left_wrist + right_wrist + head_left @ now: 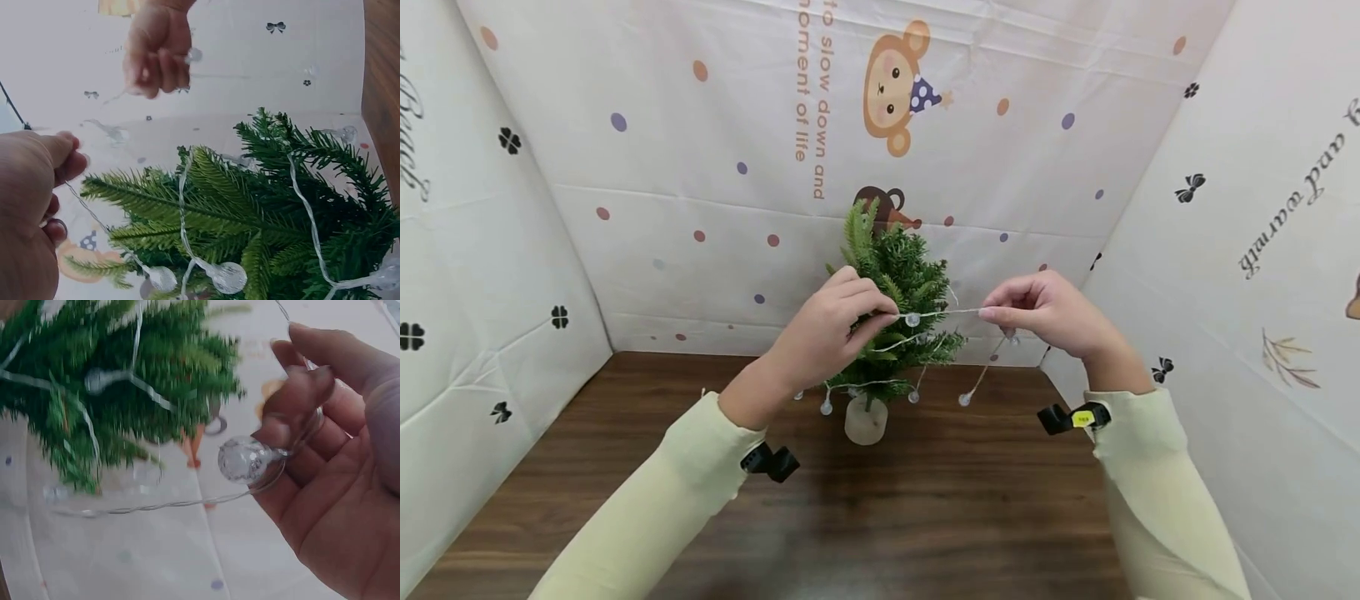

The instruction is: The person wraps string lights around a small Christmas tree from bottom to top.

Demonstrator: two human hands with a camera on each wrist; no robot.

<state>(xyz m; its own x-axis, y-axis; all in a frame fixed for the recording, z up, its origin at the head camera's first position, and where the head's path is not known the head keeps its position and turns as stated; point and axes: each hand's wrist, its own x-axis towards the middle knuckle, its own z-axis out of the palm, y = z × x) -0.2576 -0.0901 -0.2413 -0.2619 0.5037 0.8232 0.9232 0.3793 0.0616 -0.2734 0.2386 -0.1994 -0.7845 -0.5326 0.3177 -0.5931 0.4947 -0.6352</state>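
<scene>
A small artificial Christmas tree (pixel 910 258) stands upright on a pale round base (pixel 866 421). Around its branches runs a string of lights (pixel 156 506) with clear bulbs, one of them a round bulb (pixel 228 277) against the green needles. In front of the tree, my left hand (pixel 831 329) pinches the wire between thumb and fingers. To the right of the tree, my right hand (pixel 1048 315) pinches the same wire, and a stretch with one bulb (pixel 913 319) spans between both hands. In the right wrist view, a bulb (pixel 242 460) dangles by the right fingers.
The tree is on a dark wooden table (pixel 925 517). White printed cloth (pixel 700 150) rises behind it and at both sides. A loose end of the string hangs below my right hand, with a bulb (pixel 965 400) close to the table.
</scene>
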